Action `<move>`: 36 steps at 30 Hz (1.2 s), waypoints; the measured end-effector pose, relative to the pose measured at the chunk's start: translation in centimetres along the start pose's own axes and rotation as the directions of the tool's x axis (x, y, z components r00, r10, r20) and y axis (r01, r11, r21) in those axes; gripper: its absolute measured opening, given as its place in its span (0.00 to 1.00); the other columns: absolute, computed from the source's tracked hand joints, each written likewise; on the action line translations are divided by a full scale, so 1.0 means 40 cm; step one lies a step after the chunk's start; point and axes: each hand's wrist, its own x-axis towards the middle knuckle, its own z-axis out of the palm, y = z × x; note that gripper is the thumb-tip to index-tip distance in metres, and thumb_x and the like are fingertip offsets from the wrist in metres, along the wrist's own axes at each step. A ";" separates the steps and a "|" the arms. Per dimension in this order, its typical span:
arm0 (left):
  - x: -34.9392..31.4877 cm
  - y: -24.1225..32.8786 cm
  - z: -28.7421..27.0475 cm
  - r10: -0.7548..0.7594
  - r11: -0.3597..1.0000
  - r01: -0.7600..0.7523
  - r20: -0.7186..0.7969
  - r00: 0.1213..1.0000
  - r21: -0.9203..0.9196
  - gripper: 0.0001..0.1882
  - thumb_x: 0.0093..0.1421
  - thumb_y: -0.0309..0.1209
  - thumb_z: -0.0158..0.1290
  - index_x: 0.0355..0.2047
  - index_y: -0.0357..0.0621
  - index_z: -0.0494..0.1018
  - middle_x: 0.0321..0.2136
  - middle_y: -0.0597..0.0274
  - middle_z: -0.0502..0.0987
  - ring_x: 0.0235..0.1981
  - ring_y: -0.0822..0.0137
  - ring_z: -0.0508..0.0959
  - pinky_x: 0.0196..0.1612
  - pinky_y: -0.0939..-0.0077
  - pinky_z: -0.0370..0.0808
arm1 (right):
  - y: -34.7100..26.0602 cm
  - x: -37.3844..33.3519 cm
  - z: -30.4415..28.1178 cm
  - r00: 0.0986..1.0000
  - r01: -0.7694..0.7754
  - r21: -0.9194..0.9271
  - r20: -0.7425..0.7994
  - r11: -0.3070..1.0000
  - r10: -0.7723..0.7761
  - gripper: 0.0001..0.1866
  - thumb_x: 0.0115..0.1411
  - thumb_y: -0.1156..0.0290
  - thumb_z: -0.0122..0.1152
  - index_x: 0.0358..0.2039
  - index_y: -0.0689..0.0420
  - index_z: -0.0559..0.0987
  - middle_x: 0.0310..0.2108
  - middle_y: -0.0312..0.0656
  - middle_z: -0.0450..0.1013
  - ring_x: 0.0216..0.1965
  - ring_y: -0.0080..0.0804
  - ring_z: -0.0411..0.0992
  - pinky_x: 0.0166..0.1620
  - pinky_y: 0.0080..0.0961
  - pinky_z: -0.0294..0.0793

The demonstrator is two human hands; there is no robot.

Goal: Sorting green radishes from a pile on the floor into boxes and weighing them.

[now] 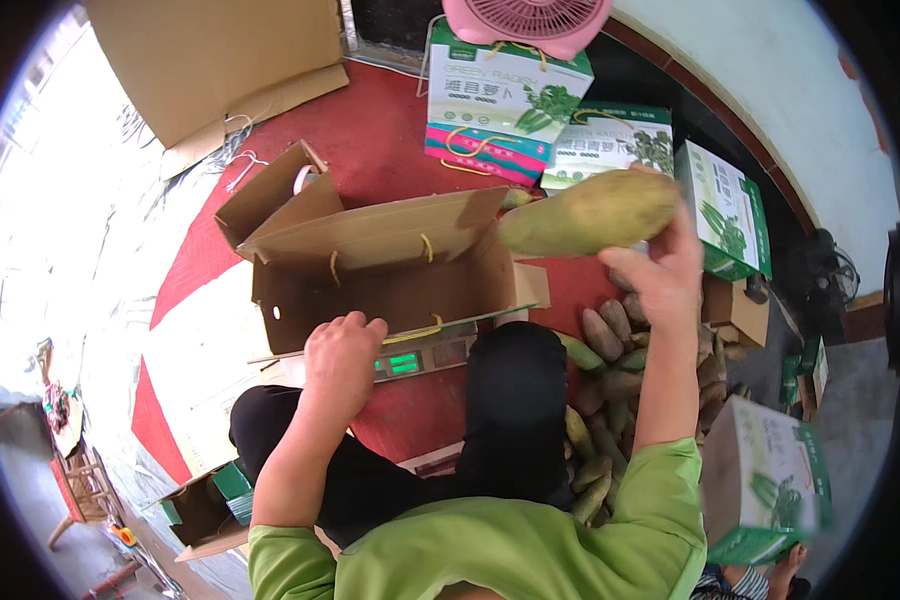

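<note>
My right hand (665,265) is wrapped round the end of a large yellow-green radish (590,213), raised to the right of an open cardboard box (380,225). The radish is slightly blurred. The box has its flaps up and yellow cord handles, and no contents show inside it. At its near rim my left hand (342,350) is closed, fingers curled over the edge. Under the box a scale with a lit green display (404,364) shows between my knees. A heap of radishes (610,375) lies by my right leg, partly hidden by my forearm.
Printed white-and-green cartons (505,90) stand at the back and right, one under a pink fan (530,20). Another person's hand (792,562) is beneath a carton (770,475) at lower right. A large cardboard sheet (220,60) stands far left; a small open box (210,510) lies lower left.
</note>
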 end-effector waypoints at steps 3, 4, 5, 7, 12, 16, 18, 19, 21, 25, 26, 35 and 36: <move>-0.012 -0.005 -0.005 0.000 0.999 0.000 -0.016 1.000 0.032 0.05 0.49 0.25 0.51 0.27 0.48 0.73 0.26 0.61 0.73 0.35 0.61 0.77 0.39 0.66 0.72 | 0.007 0.059 0.126 0.942 0.118 -0.189 0.332 0.975 -0.050 0.38 0.40 0.76 0.72 0.55 0.52 0.69 0.50 0.38 0.69 0.53 0.32 0.67 0.55 0.32 0.66; -0.007 -0.003 -0.002 -0.008 1.000 0.008 0.013 1.000 0.025 0.05 0.48 0.25 0.51 0.27 0.48 0.73 0.26 0.61 0.73 0.35 0.60 0.77 0.39 0.66 0.72 | 0.017 0.071 0.171 0.903 0.152 -0.198 0.426 0.968 -0.055 0.37 0.39 0.74 0.72 0.54 0.53 0.69 0.49 0.42 0.69 0.53 0.38 0.67 0.56 0.32 0.65; -0.005 0.000 0.000 -0.013 1.000 0.012 0.043 0.999 0.018 0.05 0.48 0.26 0.51 0.27 0.47 0.72 0.26 0.60 0.73 0.36 0.60 0.77 0.39 0.65 0.71 | 0.035 0.083 0.205 0.848 0.277 -0.296 0.523 0.914 -0.087 0.36 0.39 0.72 0.72 0.52 0.54 0.69 0.47 0.44 0.70 0.53 0.43 0.66 0.56 0.35 0.64; -0.003 0.003 0.003 -0.012 1.000 0.011 0.042 0.999 0.023 0.04 0.48 0.26 0.51 0.26 0.48 0.72 0.26 0.61 0.73 0.35 0.60 0.77 0.39 0.65 0.71 | 0.094 0.098 0.274 0.748 0.291 -0.288 0.663 0.912 -0.030 0.34 0.40 0.70 0.72 0.51 0.54 0.70 0.46 0.44 0.70 0.53 0.45 0.65 0.55 0.38 0.64; 0.007 0.007 -0.003 0.053 0.998 -0.054 -0.015 0.998 -0.016 0.04 0.47 0.25 0.51 0.26 0.47 0.72 0.25 0.60 0.73 0.33 0.59 0.77 0.38 0.64 0.72 | 0.235 0.113 0.391 0.411 0.385 -0.434 0.871 0.815 0.270 0.35 0.39 0.68 0.72 0.50 0.56 0.71 0.48 0.47 0.69 0.50 0.47 0.67 0.52 0.39 0.67; -0.001 -0.011 0.013 0.051 0.998 -0.053 -0.085 0.995 -0.020 0.02 0.48 0.26 0.51 0.24 0.47 0.71 0.24 0.59 0.73 0.32 0.59 0.78 0.36 0.64 0.72 | 0.287 0.103 0.478 0.126 0.556 -0.501 0.840 0.663 0.528 0.35 0.40 0.66 0.73 0.52 0.55 0.72 0.49 0.48 0.71 0.52 0.46 0.68 0.52 0.39 0.69; 0.002 -0.010 0.010 0.042 0.999 -0.041 -0.055 0.998 0.010 0.01 0.48 0.26 0.50 0.23 0.47 0.70 0.23 0.59 0.71 0.31 0.58 0.77 0.35 0.64 0.71 | 0.329 0.086 0.485 0.128 0.541 -0.564 0.789 0.625 0.601 0.35 0.40 0.64 0.73 0.52 0.56 0.72 0.49 0.50 0.71 0.54 0.46 0.67 0.54 0.38 0.68; 0.004 -0.005 0.005 0.033 0.999 -0.032 -0.038 0.999 0.028 0.01 0.49 0.26 0.50 0.22 0.47 0.70 0.22 0.59 0.71 0.31 0.58 0.77 0.35 0.64 0.71 | 0.354 0.084 0.488 0.177 0.522 -0.560 0.809 0.644 0.560 0.36 0.41 0.62 0.73 0.52 0.57 0.72 0.50 0.50 0.71 0.54 0.46 0.67 0.55 0.38 0.68; 0.010 -0.002 0.007 0.028 0.999 -0.026 -0.035 0.999 0.043 0.01 0.49 0.26 0.49 0.22 0.47 0.70 0.22 0.59 0.71 0.31 0.58 0.77 0.35 0.64 0.71 | 0.339 0.091 0.458 0.280 0.457 -0.545 0.838 0.703 0.468 0.36 0.43 0.57 0.71 0.52 0.59 0.73 0.50 0.52 0.70 0.54 0.48 0.67 0.55 0.39 0.67; 0.007 -0.003 0.001 -0.018 1.000 0.019 -0.055 0.998 0.016 0.03 0.52 0.28 0.49 0.23 0.46 0.72 0.22 0.58 0.71 0.31 0.55 0.76 0.36 0.62 0.70 | 0.255 0.116 0.374 0.586 0.224 -0.378 0.789 0.898 0.186 0.29 0.48 0.60 0.66 0.49 0.61 0.74 0.44 0.54 0.74 0.46 0.48 0.73 0.50 0.37 0.71; 0.000 -0.007 0.001 -0.031 0.999 0.030 -0.041 0.999 -0.028 0.04 0.53 0.28 0.49 0.25 0.45 0.73 0.23 0.57 0.72 0.31 0.53 0.75 0.35 0.61 0.71 | 0.202 0.114 0.335 0.661 0.147 -0.331 0.734 0.932 0.156 0.27 0.49 0.61 0.65 0.48 0.61 0.75 0.43 0.51 0.75 0.44 0.43 0.74 0.48 0.34 0.72; 0.009 0.025 0.012 -0.033 0.998 0.031 -0.036 0.999 -0.058 0.04 0.51 0.29 0.56 0.27 0.44 0.73 0.25 0.56 0.71 0.30 0.51 0.74 0.32 0.59 0.70 | 0.298 -0.156 -0.156 0.943 -0.305 -0.431 -0.016 0.849 0.331 0.18 0.56 0.72 0.60 0.48 0.59 0.75 0.38 0.40 0.77 0.37 0.24 0.74 0.43 0.22 0.73; 0.013 0.027 0.011 -0.026 0.998 0.024 -0.043 0.999 -0.066 0.05 0.51 0.29 0.56 0.27 0.44 0.73 0.25 0.56 0.71 0.30 0.50 0.74 0.32 0.59 0.70 | 0.373 -0.228 -0.207 0.942 -0.330 -0.437 -0.098 0.837 0.321 0.18 0.54 0.68 0.61 0.45 0.58 0.77 0.38 0.43 0.78 0.37 0.33 0.77 0.41 0.28 0.75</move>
